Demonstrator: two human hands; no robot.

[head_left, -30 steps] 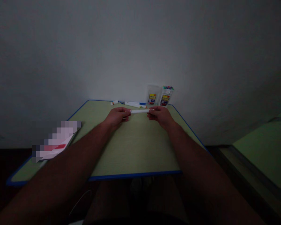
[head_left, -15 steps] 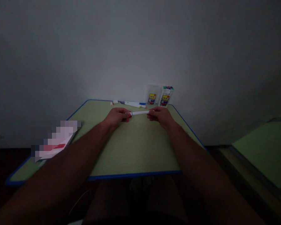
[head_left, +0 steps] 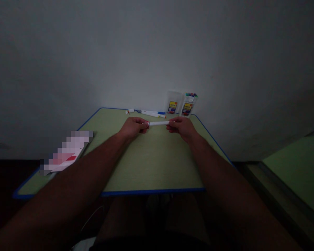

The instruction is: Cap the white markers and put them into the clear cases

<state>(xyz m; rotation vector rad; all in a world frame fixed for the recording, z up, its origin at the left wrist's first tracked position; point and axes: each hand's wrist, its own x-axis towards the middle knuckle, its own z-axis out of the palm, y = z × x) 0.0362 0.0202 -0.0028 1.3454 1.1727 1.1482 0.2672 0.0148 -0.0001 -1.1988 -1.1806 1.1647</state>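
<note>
A white marker (head_left: 159,123) is held level above the far half of the table, one end in each hand. My left hand (head_left: 135,127) pinches its left end, close to a thin dark ring. The right end sits between the closed fingers of my right hand (head_left: 182,127). Both fingertips cover the marker's ends, so their colour is hidden. Just beyond the hands, several white markers (head_left: 149,113) lie on the table, one with a blue end. Loose white caps (head_left: 131,110) rest to the left of them.
A clear plastic case (head_left: 172,104) stands by the wall, beside another case (head_left: 187,106) filled with colourful-topped markers. On the left of the green table (head_left: 154,167) with blue edging lies a blurred pale booklet (head_left: 70,150). The wall (head_left: 146,52) rises directly behind the table.
The whole view has shifted slightly, so table and cases appear a little higher and to the right. Both hands keep the same grip on the marker.
</note>
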